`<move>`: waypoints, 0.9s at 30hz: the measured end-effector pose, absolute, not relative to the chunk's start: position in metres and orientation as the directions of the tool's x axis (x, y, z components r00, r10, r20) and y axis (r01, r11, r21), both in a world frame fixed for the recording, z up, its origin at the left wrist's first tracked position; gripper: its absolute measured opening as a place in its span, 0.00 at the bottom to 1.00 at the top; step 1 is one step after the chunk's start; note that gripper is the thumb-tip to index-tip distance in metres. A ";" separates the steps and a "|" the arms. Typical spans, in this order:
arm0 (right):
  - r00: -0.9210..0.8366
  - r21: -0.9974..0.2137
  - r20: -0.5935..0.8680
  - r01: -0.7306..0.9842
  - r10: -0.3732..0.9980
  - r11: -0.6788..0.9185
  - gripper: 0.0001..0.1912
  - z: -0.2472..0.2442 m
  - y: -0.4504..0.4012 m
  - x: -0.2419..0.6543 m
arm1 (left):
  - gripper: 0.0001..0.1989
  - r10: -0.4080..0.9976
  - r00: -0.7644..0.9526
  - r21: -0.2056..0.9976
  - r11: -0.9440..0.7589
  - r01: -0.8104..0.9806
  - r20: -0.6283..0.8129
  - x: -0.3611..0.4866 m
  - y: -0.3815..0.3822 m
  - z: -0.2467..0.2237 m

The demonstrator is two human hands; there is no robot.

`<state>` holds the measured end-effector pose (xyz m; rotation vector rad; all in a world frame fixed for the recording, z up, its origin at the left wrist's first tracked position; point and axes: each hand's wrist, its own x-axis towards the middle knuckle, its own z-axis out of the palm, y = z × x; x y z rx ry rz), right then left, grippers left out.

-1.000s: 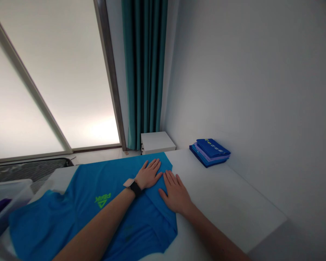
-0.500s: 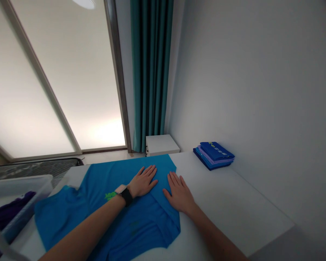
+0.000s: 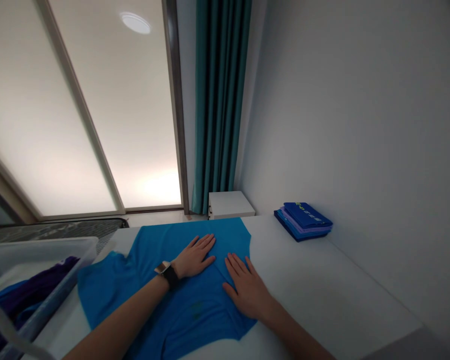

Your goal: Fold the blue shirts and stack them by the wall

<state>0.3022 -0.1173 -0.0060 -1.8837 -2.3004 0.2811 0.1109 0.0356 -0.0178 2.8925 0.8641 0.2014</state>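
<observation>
A blue T-shirt (image 3: 180, 310) lies spread on the white table, one side of it partly folded over. My left hand (image 3: 194, 256) rests flat on the shirt's middle, fingers stretched out, with a dark-strapped watch (image 3: 167, 274) on the wrist. To its right, my right hand (image 3: 245, 287) presses flat on the shirt near its right edge, fingers extended and the thumb apart. Neither hand grips the cloth. The shirt's green print is hidden behind my left wrist and forearm. A faint dark patch shows on the cloth below my left hand.
A stack of folded clothes (image 3: 303, 221), dark blue on top, sits at the table's back right beside the wall. On the left stands a clear plastic bin (image 3: 92, 247) with purple and blue garments (image 3: 37, 290). Behind the table are a white cabinet (image 3: 230, 204) and a teal curtain (image 3: 221, 110).
My right hand has slid a little down and left over the shirt. My left hand stays on the cloth. The camera view has shifted, so the bin shows more.
</observation>
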 end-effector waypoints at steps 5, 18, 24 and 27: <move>-0.186 -0.229 0.009 0.956 0.982 0.184 0.32 -0.009 -0.120 0.299 | 0.32 0.556 0.826 0.140 -0.829 0.541 0.097 0.105 0.022 -0.010; -0.176 -0.209 -0.028 0.964 0.984 0.167 0.33 -0.004 -0.121 0.297 | 0.32 0.617 0.786 0.148 -0.782 0.605 0.046 0.036 -0.027 -0.008; -0.162 -0.208 -0.066 0.967 0.985 0.145 0.35 0.000 -0.121 0.294 | 0.31 0.622 0.781 0.178 -0.775 0.606 0.051 0.031 -0.030 -0.009; -0.163 -0.226 -0.078 0.964 0.984 0.142 0.36 -0.003 -0.120 0.296 | 0.30 0.607 0.791 0.189 -0.788 0.585 0.082 0.030 -0.030 -0.008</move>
